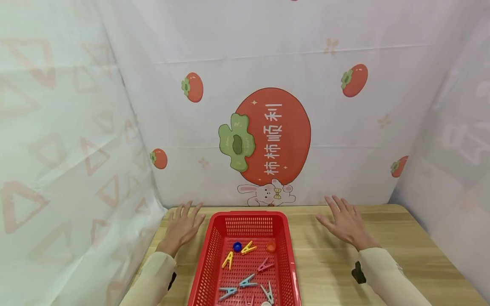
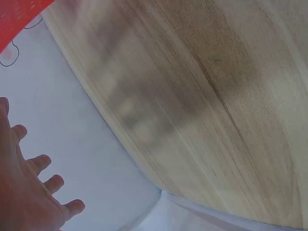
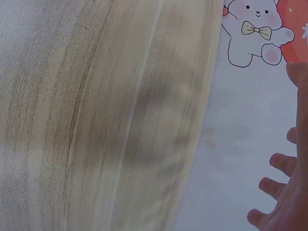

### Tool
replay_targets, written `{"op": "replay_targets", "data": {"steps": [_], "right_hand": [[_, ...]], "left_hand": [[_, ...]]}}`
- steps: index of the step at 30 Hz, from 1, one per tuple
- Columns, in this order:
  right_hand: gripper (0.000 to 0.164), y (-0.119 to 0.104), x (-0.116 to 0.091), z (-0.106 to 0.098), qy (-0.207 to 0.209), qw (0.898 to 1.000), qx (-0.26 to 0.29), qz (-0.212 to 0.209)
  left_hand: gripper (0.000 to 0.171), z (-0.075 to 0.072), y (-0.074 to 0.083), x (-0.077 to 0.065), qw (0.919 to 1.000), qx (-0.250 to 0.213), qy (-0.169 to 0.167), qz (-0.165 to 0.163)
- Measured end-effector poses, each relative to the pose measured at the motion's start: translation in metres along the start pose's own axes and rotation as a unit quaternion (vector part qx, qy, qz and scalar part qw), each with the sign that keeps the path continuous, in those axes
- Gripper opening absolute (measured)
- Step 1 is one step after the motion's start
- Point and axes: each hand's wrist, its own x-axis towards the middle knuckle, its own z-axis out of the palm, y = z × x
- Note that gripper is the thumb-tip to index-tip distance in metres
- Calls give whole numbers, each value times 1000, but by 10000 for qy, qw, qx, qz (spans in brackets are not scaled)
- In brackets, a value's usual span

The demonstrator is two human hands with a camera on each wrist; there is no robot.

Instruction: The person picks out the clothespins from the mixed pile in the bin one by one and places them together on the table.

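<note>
A red plastic basket (image 1: 291, 263) stands at the table's middle front. Inside it lie several clothespins: yellow ones such as the yellow clothespin (image 1: 228, 260), a pink clothespin (image 1: 265, 265), light-blue ones such as the blue clothespin (image 1: 248, 281), and a grey-white clothespin (image 1: 268, 293). A blue bottle cap (image 1: 237, 247) and an orange-red cap (image 1: 271, 247) sit near its far end. To the basket's left, my left hand (image 1: 183, 229) is held with fingers spread, holding nothing. My right hand (image 1: 346, 223) is spread too, well to the basket's right, and touches no object.
The wooden table (image 1: 321, 272) extends on both sides of the basket. White cloth printed with persimmons and a rabbit (image 1: 268, 193) hangs behind it. More white cloth (image 1: 69, 170) borders the left side, and another sheet (image 1: 451, 178) the right. Dark bands show at both sleeves.
</note>
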Motion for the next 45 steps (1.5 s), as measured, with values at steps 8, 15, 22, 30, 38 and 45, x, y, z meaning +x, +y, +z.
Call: {"op": "replay_targets", "data": {"steps": [8, 15, 22, 30, 38, 45], "right_hand": [[86, -6, -5, -3, 101, 9999, 55, -105], [84, -14, -11, -3, 39, 9997, 126, -192], [80, -20, -11, -3, 165, 9993, 147, -316], [81, -25, -12, -8, 140, 9991, 59, -393], [78, -37, -15, -14, 56, 9992, 66, -382], [76, -48, -16, -19, -27, 9991, 215, -370]], "left_hand": [[57, -2, 7, -5, 9980, -27, 534, 348], [57, -2, 12, -10, 9973, -99, 574, 455], [56, -4, 18, -16, 9967, -188, 600, 515], [56, -6, 21, -26, 9963, -221, 596, 579], [55, -12, 31, -41, 9955, -316, 566, 696], [55, -17, 38, -52, 9958, -387, 325, 760]]}}
